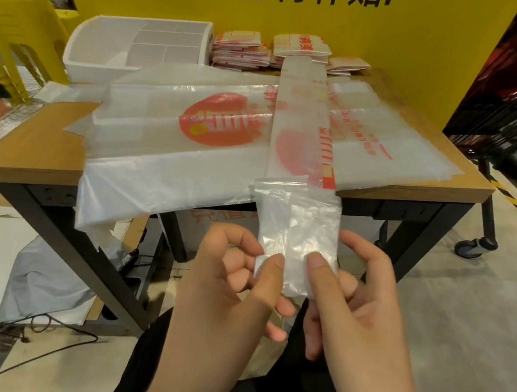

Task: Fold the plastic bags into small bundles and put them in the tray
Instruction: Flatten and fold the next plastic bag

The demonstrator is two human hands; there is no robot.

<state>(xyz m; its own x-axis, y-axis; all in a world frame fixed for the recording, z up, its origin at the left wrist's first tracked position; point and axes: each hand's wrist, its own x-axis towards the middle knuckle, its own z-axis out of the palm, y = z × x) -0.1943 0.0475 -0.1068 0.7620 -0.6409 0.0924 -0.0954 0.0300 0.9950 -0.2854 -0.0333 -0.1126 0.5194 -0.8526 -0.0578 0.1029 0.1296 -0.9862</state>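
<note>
One table carries spread bags, at least two, layered too much for a sure count. One long folded strip lies across them, and its near end hangs over the edge. One white tray stands at the far left, beside piles of bundles which I cannot count. The left hand and right hand each pinch the strip's end. I think a pull could drag the loose bags down, because plastic slides easily.

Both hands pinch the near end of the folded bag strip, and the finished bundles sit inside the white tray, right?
No. In the head view the finished bundles lie on the table beside the white tray, not inside it. The rest is right.
</note>
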